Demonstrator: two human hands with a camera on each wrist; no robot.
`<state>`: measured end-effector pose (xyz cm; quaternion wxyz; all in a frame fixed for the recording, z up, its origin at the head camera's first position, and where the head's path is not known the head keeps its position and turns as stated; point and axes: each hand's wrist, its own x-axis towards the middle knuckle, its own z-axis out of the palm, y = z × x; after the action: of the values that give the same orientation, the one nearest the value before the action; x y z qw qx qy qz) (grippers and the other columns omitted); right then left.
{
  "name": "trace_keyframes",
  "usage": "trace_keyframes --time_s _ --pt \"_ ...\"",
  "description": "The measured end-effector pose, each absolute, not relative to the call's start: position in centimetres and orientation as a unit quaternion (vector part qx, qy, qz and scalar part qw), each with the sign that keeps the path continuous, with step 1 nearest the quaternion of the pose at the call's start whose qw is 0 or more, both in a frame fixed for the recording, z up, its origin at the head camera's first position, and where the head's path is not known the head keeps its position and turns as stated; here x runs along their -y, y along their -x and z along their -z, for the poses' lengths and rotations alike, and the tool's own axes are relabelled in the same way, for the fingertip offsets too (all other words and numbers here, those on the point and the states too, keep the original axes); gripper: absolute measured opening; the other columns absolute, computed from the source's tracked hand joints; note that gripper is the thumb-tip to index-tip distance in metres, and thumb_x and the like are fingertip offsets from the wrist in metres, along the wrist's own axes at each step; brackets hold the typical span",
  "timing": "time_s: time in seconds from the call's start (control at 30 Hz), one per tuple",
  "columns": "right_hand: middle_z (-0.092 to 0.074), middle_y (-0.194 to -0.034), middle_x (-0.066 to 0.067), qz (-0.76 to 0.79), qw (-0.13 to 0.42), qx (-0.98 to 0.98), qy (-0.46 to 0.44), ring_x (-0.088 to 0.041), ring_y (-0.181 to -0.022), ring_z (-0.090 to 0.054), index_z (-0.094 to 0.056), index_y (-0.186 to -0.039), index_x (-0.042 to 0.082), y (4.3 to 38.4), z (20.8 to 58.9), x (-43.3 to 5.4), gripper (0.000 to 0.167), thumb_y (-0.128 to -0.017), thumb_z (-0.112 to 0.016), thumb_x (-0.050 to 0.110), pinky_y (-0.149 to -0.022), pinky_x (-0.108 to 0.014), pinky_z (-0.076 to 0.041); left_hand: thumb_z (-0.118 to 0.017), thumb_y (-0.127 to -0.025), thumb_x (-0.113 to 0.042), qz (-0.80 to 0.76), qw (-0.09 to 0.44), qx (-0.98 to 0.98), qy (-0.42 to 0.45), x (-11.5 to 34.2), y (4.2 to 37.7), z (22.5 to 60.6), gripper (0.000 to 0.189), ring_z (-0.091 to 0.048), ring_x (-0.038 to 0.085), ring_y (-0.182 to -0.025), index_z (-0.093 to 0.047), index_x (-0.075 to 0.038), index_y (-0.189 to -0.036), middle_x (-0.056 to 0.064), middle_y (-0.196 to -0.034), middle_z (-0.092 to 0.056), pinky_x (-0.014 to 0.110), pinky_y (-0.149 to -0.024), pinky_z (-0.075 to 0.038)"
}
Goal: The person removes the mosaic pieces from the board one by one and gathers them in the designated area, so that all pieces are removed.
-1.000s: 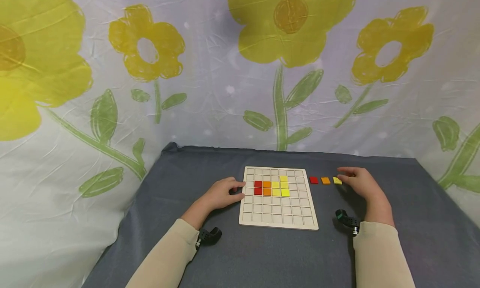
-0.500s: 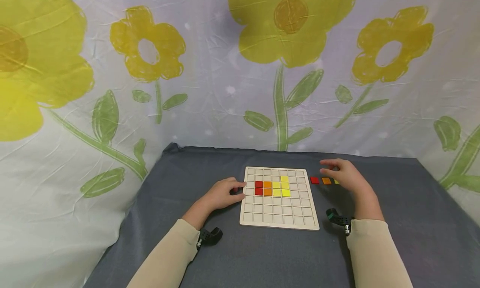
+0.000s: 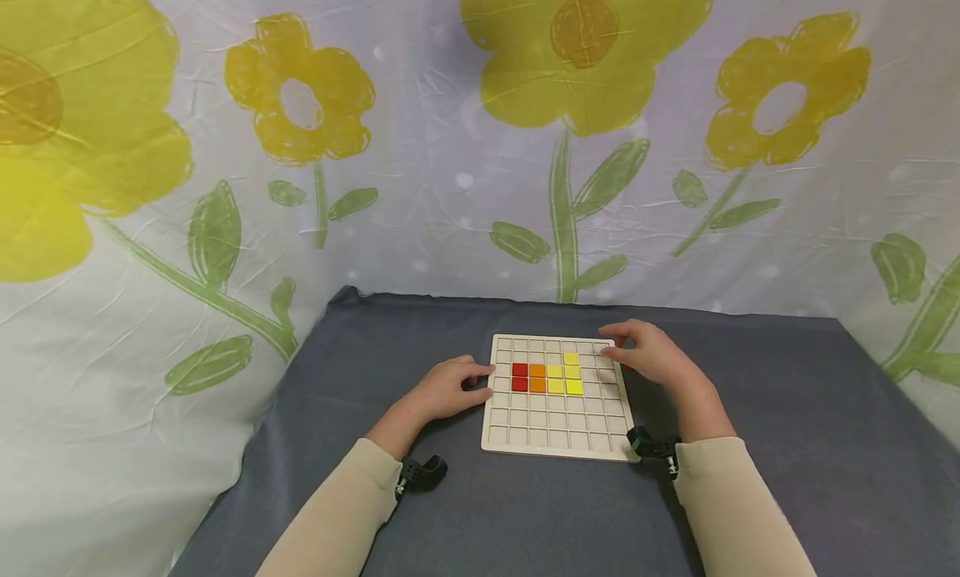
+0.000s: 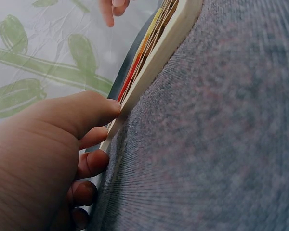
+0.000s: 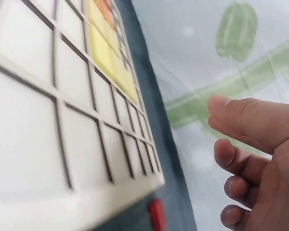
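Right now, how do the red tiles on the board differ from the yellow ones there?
Red tiles number two; yellow tiles, five. Red tiles form one column; yellow tiles form two, one taller. In the head view, red tiles lie left of the orange tiles, yellow tiles right. Both kinds are square and sit in the gridded board.

Grey cloth (image 3: 465, 510) laid flat, nearly smooth; peak raised at its far left corner. Pale curtain (image 3: 420, 218) behind it and along both sides, creased most at left, faint white spots. Printed on it: large yellow flower (image 3: 108, 93) at left, cut by frame edge; small flower (image 3: 337, 77), white centre, beside it; large flower (image 3: 585, 56) mid, ochre centre, top cut off; small flower (image 3: 825, 72) right, white centre. Green stems (image 3: 564, 218) and leaves (image 3: 215, 235) below.
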<state>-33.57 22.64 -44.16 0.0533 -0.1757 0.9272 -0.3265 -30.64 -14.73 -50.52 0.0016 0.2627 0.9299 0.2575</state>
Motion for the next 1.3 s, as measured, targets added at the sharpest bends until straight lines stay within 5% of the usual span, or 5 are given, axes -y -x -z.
trace_keyframes --time_s 0.5,0.67,0.87,1.3 --pt "-0.056 -0.092 -0.006 0.308 0.100 -0.920 0.223 -0.017 -0.058 -0.036 -0.058 -0.145 0.000 33.9 46.1 -20.1 0.047 -0.102 -0.066 0.020 -0.058 -0.035 -0.035 -0.071 -0.099 -0.034 -0.261 0.003 -0.930 -0.258 14.7 30.5 50.5 0.047 -0.042 0.011 -0.069 -0.065 -0.016 -0.142 -0.006 -0.085 -0.049 0.030 -0.065 -0.036" --pt "-0.056 -0.093 -0.008 0.296 0.111 -0.922 0.224 -0.019 -0.066 -0.042 -0.059 -0.143 -0.001 33.9 46.6 -19.8 0.045 -0.103 -0.065 0.020 -0.062 -0.035 -0.037 -0.071 -0.099 -0.034 -0.260 0.002 -0.930 -0.260 14.8 30.6 50.6 0.047 -0.042 0.011 -0.069 -0.064 -0.017 -0.143 -0.007 -0.086 -0.049 0.030 -0.066 -0.036" --pt "-0.058 -0.097 -0.008 0.302 0.104 -0.921 0.224 -0.021 -0.077 -0.047 -0.062 -0.140 -0.001 33.9 47.0 -19.6 0.042 -0.103 -0.065 0.018 -0.068 -0.037 -0.039 -0.071 -0.099 -0.034 -0.262 0.003 -0.930 -0.259 14.8 30.7 50.7 0.047 -0.043 0.011 -0.070 -0.065 -0.017 -0.142 -0.007 -0.085 -0.049 0.030 -0.066 -0.036" --pt "-0.060 -0.094 -0.006 0.327 0.038 -0.923 0.201 -0.019 -0.064 -0.044 -0.069 -0.129 0.000 34.0 47.7 -18.8 0.032 -0.101 -0.067 0.015 -0.063 -0.037 -0.039 -0.071 -0.099 -0.034 -0.257 0.007 -0.932 -0.256 14.7 30.6 50.3 0.048 -0.042 0.011 -0.069 -0.064 -0.017 -0.142 -0.006 -0.085 -0.049 0.029 -0.065 -0.036"
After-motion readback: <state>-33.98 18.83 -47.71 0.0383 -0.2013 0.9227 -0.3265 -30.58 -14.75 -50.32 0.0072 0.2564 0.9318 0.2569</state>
